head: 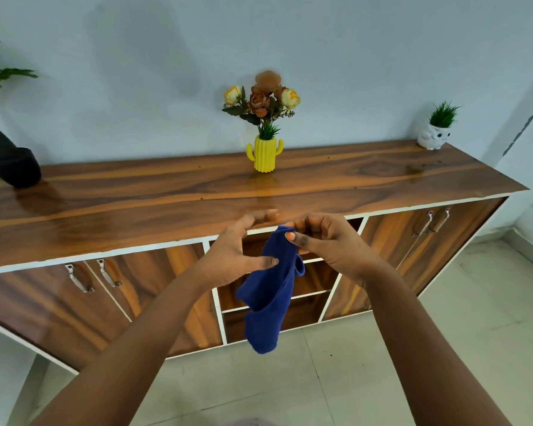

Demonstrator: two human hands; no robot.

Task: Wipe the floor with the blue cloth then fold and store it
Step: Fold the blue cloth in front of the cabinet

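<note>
Up front, the right hand (326,241) pinches the cloth's (268,299) top; the left hand (237,256), fingers spread, touches its side by thumb.

My right hand (323,241) covers the top corner of the blue cloth (270,296), so I cannot tell how much of it lies inside my fingers, and the cloth in turn hides part of the open shelves (308,290) behind it. Far to the left of my left hand (237,256), the dark plant (3,124) is cut off by the picture's edge. Above my hands, the topmost flower of the bouquet (263,99) is blurred.
</note>
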